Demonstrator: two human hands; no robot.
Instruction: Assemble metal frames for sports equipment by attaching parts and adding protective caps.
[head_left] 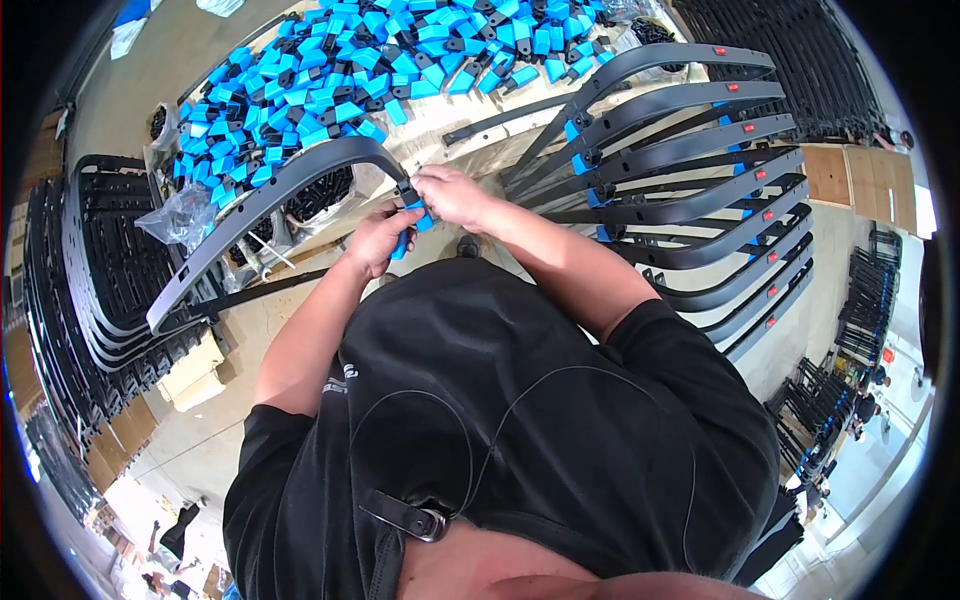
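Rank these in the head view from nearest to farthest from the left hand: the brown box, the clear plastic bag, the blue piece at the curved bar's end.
1. Blue piece: at the left hand.
2. Plastic bag: to the hand's left.
3. Brown box: far right.

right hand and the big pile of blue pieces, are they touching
Apart: the head view shows a strip of pale surface between the right hand and the pile of blue pieces.
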